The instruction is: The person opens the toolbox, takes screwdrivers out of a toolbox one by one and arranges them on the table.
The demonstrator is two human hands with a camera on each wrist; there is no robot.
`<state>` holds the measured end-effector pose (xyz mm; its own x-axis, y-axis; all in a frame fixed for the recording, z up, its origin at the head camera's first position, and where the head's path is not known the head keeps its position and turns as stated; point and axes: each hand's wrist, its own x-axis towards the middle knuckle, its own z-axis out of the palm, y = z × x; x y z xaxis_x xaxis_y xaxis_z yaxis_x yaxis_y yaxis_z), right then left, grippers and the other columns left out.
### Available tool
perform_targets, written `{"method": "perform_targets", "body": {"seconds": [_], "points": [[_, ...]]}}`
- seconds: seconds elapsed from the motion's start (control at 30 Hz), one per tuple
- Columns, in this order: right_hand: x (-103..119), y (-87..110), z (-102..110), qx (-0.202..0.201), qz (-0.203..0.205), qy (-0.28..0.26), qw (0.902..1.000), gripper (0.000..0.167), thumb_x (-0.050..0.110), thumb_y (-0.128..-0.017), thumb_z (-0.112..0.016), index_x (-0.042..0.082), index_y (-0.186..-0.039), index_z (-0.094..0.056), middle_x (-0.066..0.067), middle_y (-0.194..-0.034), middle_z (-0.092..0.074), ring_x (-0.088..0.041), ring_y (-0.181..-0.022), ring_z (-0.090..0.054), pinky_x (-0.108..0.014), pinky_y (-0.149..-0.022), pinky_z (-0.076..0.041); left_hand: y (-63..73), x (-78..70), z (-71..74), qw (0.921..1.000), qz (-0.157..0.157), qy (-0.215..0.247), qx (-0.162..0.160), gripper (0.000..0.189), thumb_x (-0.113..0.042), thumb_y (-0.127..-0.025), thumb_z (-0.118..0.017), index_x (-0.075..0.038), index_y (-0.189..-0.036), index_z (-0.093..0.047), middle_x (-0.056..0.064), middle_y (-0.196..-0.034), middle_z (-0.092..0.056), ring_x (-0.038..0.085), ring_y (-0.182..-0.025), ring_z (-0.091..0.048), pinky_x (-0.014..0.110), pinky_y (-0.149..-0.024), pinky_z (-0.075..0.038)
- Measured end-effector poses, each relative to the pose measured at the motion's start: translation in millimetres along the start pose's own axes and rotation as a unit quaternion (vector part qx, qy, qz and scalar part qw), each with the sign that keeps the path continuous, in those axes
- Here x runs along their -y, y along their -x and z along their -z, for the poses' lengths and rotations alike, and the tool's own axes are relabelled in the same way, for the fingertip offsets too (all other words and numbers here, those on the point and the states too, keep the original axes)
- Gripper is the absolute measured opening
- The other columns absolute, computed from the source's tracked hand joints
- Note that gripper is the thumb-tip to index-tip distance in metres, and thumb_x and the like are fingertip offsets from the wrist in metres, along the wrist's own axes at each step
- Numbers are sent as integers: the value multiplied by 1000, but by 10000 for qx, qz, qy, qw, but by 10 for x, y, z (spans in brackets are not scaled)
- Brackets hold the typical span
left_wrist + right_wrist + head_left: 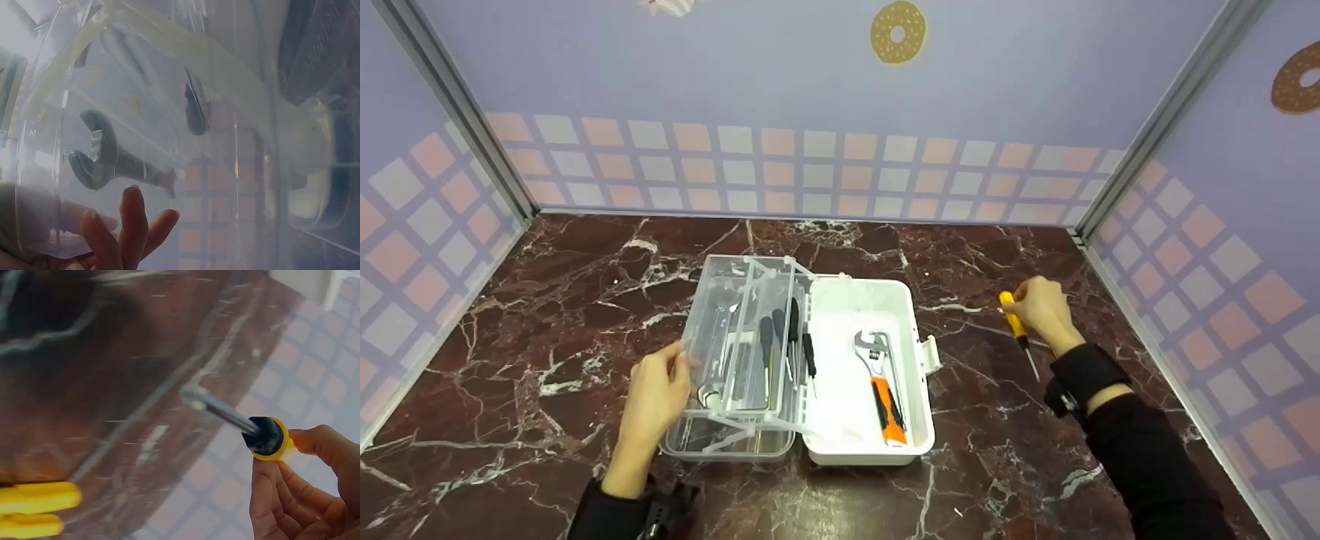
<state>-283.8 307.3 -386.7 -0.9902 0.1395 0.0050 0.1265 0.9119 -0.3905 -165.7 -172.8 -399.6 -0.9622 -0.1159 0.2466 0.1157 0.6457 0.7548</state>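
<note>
In the head view, my right hand (1044, 309) pinches a yellow-and-black screwdriver (1012, 313) by its handle, with the shaft slanting down over the tabletop. The right wrist view shows its shaft (228, 413) and the thumb and fingers at the handle. My left hand (656, 390) grips the left edge of a clear plastic tray (712, 300) of a toolbox. Through the plastic, an open-end wrench (101, 157) appears close to the fingers. Several dark-handled screwdrivers (766, 341) lie in the tray. Beside it, the white box (855, 300) holds an orange-and-black adjustable wrench (885, 397).
A latch (930, 355) sticks out from the box's right side. Blurred yellow handle-like shapes (36, 498) lie at lower left in the right wrist view; their kind is unclear. Patterned walls (810, 172) enclose the dark marbled table (547, 337) at the back and sides.
</note>
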Motion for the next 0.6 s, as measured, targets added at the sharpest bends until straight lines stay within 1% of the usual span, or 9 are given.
{"method": "perform_targets", "body": {"seconds": [0.1, 0.23, 0.37, 0.5, 0.6], "points": [[-161, 24, -79, 172, -161, 155, 9996, 28, 17, -78, -66, -8, -92, -63, -26, -91, -60, -31, -70, -60, -33, -55, -48, 4, -3, 1, 10000, 16, 50, 37, 31, 2, -88, -41, 13, -115, -51, 19, -84, -65, 10, -44, -51, 21, -37, -37], [-341, 40, -146, 248, -364, 338, 9985, 26, 17, -77, -66, -6, -90, -63, -27, -93, -59, -38, -77, -58, -41, -60, -48, 9, -3, 1, 10000, 17, 53, 36, 31, 2, -88, -41, 13, -115, -50, 19, -84, -65, 10, -44, -51, 21, -38, -38], [-484, 61, -196, 261, -491, 441, 9975, 22, 18, -75, -68, -3, -78, -63, -27, -89, -59, -40, -76, -57, -43, -58, -46, 10, -4, 2, 9999, 63, 83, 74, 31, 1, -88, -42, 12, -116, -50, 20, -86, -64, 12, -45, -52, 21, -36, -37], [-609, 81, -243, 267, -674, 514, 9960, 21, 17, -74, -68, 0, -67, -59, -30, -86, -58, -43, -75, -57, -42, -54, -45, 8, -7, 4, 9998, 106, 116, 129, 31, 1, -89, -42, 12, -117, -49, 21, -86, -64, 12, -45, -52, 21, -35, -36], [-680, 98, -276, 327, -781, 548, 9949, 21, 16, -74, -67, -1, -69, -56, -32, -87, -56, -44, -76, -56, -43, -54, -45, 7, -4, 5, 9999, 66, 43, 76, 31, 1, -89, -42, 13, -116, -50, 19, -85, -64, 11, -45, -50, 22, -39, -38]]}}
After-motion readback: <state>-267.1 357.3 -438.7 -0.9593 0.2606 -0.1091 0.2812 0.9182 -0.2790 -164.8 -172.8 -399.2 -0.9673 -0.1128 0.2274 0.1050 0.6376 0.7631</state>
